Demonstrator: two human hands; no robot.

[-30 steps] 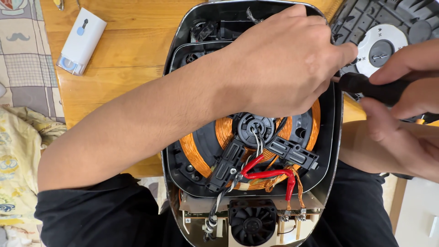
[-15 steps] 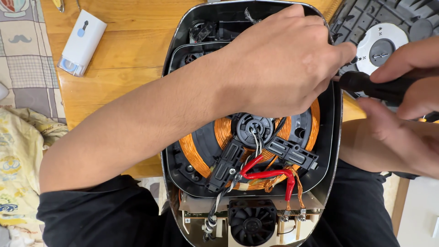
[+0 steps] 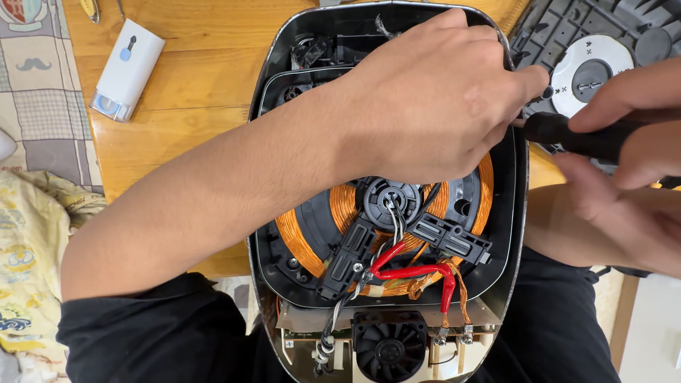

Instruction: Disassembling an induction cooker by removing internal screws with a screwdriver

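An opened induction cooker (image 3: 273,106) lies on the wooden table, its black housing showing a copper coil (image 3: 305,241), red wires (image 3: 411,273) and a small black fan (image 3: 390,347). My left hand (image 3: 433,99) reaches across it and rests over the upper right part of the housing, fingers curled at the right rim. My right hand (image 3: 624,135) grips a black screwdriver handle (image 3: 567,135) whose tip points left toward my left fingertips. What lies under my left hand is hidden.
A white rectangular device (image 3: 128,67) lies on the wooden table (image 3: 191,92) at upper left. A dark grey plastic cover with a white disc (image 3: 592,67) sits at upper right. Patterned cloth (image 3: 35,106) and a yellowish cloth (image 3: 28,262) lie at left.
Almost nothing moves. My left hand stays on the housing and my right hand keeps the screwdriver at the right rim with only a slight shift.
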